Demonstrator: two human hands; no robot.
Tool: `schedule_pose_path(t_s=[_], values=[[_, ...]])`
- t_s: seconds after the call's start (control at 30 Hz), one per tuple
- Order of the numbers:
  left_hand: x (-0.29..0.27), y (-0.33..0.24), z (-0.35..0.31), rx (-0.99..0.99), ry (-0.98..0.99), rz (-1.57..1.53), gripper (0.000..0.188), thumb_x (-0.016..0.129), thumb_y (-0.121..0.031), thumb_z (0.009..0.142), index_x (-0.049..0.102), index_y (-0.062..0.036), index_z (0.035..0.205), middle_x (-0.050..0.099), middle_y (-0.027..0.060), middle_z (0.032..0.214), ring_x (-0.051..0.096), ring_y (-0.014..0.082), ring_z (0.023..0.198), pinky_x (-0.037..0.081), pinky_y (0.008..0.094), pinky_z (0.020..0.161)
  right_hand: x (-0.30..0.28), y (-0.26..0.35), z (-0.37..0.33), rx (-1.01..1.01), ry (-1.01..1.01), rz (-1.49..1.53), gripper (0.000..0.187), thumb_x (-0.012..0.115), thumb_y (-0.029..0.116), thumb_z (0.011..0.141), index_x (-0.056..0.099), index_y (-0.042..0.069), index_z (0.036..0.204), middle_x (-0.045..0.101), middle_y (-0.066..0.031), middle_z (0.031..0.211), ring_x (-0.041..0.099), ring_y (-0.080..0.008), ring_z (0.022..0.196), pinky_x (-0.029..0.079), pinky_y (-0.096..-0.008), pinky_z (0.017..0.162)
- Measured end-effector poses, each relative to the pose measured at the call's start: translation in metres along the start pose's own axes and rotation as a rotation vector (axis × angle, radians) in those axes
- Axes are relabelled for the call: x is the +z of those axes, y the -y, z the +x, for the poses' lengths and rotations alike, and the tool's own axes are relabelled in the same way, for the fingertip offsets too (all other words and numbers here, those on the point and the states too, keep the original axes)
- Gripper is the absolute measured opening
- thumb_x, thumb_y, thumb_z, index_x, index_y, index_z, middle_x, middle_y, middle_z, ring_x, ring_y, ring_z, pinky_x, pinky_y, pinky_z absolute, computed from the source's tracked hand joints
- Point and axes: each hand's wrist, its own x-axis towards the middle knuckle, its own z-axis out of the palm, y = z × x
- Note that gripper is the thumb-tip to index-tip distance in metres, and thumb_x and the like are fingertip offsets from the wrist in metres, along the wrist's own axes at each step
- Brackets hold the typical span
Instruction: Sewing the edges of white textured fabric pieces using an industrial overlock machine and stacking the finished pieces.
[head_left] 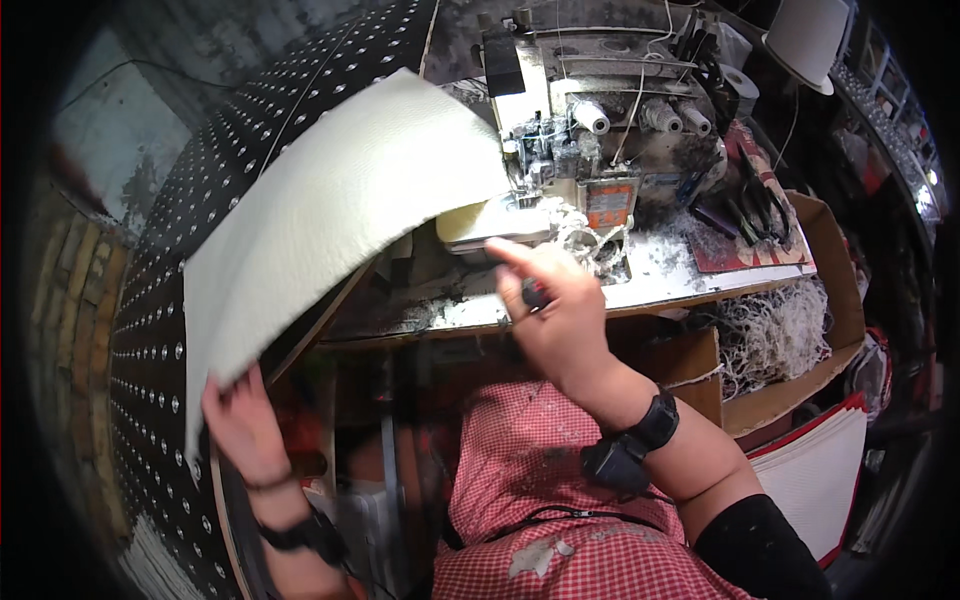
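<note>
I have the left hand [240, 425] at the cloth's near edge, too blurred to tell if it pinches. The right hand [560, 310] curls round a dark object [537, 293], index finger extended. I see the white cloth [330, 200] reach the sewing machine [655, 160]; dark tools [760, 205] lie on the worktop [660, 285], right.

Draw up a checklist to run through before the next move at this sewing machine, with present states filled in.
1. Left hand at the white sheet: ok, fingers at its near edge.
2. White sheet reaching the sewing machine: ok, its right end is at the machine's front.
3. Right hand on the sheet: not ok, its fingertip is by the pale plate instead.
4. Small dark object at the right hand identified: cannot tell.
5. Plate surroundings free of scraps: not ok, white scraps lie beside it.
6. Needle position: cannot tell, too small.
</note>
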Motion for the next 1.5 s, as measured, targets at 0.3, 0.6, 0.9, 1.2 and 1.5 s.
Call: schedule_pose_path(t_s=[0.3, 0.6, 0.9, 1.2, 1.5], values=[[-0.021, -0.018, -0.149, 0.590, 0.222, 0.597, 0.057, 0.049, -0.022, 0.087, 0.021, -0.0075, 0.134, 0.047, 0.0073, 0.096, 0.046, 0.0104, 0.065, 0.038, 0.0175, 0.047, 0.056, 0.103, -0.044, -0.601, 0.812, 0.161, 0.021, 0.058, 0.020, 0.070, 0.060, 0.002, 0.080, 0.052, -0.0052, 0.069, 0.056, -0.0209, 0.060, 0.043, -0.0340, 0.056], [-0.050, 0.001, -0.109, 0.093, -0.160, 0.003, 0.076, 0.052, -0.051, 0.079, 0.026, -0.0043, 0.133, 0.029, 0.0106, 0.135, 0.029, 0.0301, 0.121, 0.023, 0.0441, 0.101, -0.012, 0.026, 0.004, 0.475, 0.216, 0.365, 0.032, 0.061, 0.029, 0.081, 0.060, -0.001, 0.094, 0.054, -0.0135, 0.080, 0.053, -0.0138, 0.070, 0.042, -0.0259, 0.061], [-0.079, -0.034, -0.177, 0.145, -0.329, -0.017, 0.073, 0.046, -0.046, 0.077, 0.028, 0.0003, 0.130, 0.033, 0.0157, 0.132, 0.034, 0.0346, 0.119, 0.027, 0.0472, 0.098, -0.005, -0.004, -0.011, 0.215, 0.127, 0.262, 0.036, 0.059, 0.009, 0.078, 0.055, -0.003, 0.111, 0.064, -0.0131, 0.088, 0.054, -0.0065, 0.064, 0.044, -0.0208, 0.059], [-0.132, -0.019, -0.186, 0.147, 0.062, 0.226, 0.079, 0.049, -0.045, 0.074, 0.024, 0.0016, 0.132, 0.029, 0.0179, 0.134, 0.031, 0.0359, 0.120, 0.027, 0.0481, 0.098, -0.013, -0.020, -0.019, 0.386, 0.159, 0.340, 0.034, 0.056, 0.010, 0.080, 0.055, 0.001, 0.113, 0.064, -0.0131, 0.095, 0.059, -0.0096, 0.075, 0.046, -0.0220, 0.067], [-0.082, 0.016, -0.143, -0.009, 0.214, 0.122, 0.074, 0.057, -0.039, 0.077, 0.024, -0.0041, 0.133, 0.032, 0.0123, 0.134, 0.032, 0.0294, 0.122, 0.026, 0.0455, 0.101, -0.054, 0.000, -0.059, 0.278, 0.603, 0.474, 0.071, 0.067, 0.007, 0.073, 0.031, 0.008, 0.133, 0.047, -0.0172, 0.125, 0.046, -0.0175, 0.113, 0.037, -0.0278, 0.093]])
